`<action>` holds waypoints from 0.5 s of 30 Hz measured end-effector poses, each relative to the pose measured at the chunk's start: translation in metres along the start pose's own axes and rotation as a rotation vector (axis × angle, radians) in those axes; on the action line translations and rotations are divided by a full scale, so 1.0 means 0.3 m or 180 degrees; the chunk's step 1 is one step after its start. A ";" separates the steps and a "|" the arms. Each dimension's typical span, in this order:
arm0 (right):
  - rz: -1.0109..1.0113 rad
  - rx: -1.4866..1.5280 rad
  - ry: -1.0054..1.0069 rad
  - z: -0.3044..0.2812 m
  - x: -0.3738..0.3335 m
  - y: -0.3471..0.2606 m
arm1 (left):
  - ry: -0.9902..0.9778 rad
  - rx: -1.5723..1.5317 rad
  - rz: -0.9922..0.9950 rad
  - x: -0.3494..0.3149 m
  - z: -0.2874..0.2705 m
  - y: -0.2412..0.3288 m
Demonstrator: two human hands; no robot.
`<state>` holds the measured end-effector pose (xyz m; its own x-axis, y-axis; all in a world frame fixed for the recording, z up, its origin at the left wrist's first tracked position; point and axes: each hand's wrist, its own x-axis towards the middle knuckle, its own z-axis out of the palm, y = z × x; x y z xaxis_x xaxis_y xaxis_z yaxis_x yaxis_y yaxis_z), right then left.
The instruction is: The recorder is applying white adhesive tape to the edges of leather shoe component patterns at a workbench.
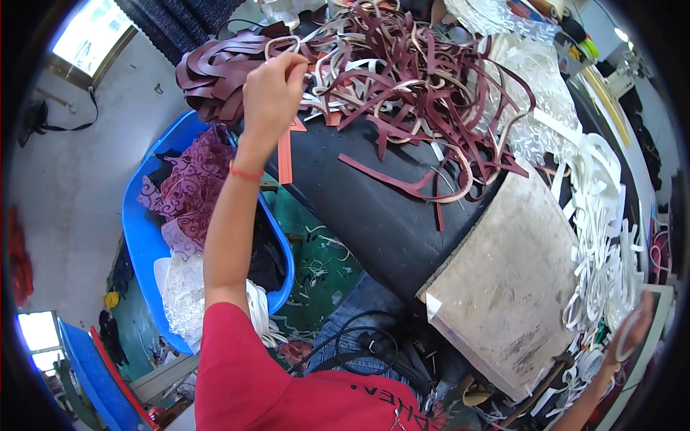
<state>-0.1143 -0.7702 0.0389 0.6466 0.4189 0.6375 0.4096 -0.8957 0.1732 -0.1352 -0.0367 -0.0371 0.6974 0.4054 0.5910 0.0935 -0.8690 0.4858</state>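
Observation:
My left hand (273,90) is raised over the table's left part, fingers pinched together beside a bundle of wide maroon strips (219,75). What the pinch holds, if anything, I cannot make out; a pale looped strip (277,41) shows just past the knuckles. Below the wrist an orange-red strip (285,156) hangs at the table edge. To the right of the left hand lies a tangled heap of narrow maroon and cream strips (410,79). At the far right my right hand (632,332) is blurred against a pile of white strips (604,230), with a white loop across it.
A worn, pale board (507,280) lies on the black-covered table (359,194) at the right. Clear plastic wrap (535,86) sits behind it. Left of the table stands a blue tub (140,237) with purple patterned fabric (194,179) and white material. Scraps litter the green floor (316,280).

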 end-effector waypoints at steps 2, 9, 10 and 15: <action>0.0250 -0.0042 -0.0837 0.105 -0.188 0.023 | -0.0271 -0.0243 -0.0085 0.083 0.038 -0.094; 0.0970 0.0082 -0.0702 0.103 -0.145 -0.266 | -0.1668 0.0337 0.1140 0.259 0.235 -0.118; 0.0989 0.0067 -0.0705 0.093 -0.136 -0.270 | -0.1678 0.0323 0.1158 0.284 0.244 -0.112; 0.0986 0.0232 -0.0582 0.071 -0.144 -0.302 | -0.1846 -0.1157 0.0082 0.591 0.046 -0.030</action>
<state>-0.1657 -0.7039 -0.0204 0.8488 0.1551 0.5054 0.2167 -0.9741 -0.0651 -0.0027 0.0391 0.0543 0.9735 0.0805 0.2140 -0.1020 -0.6848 0.7215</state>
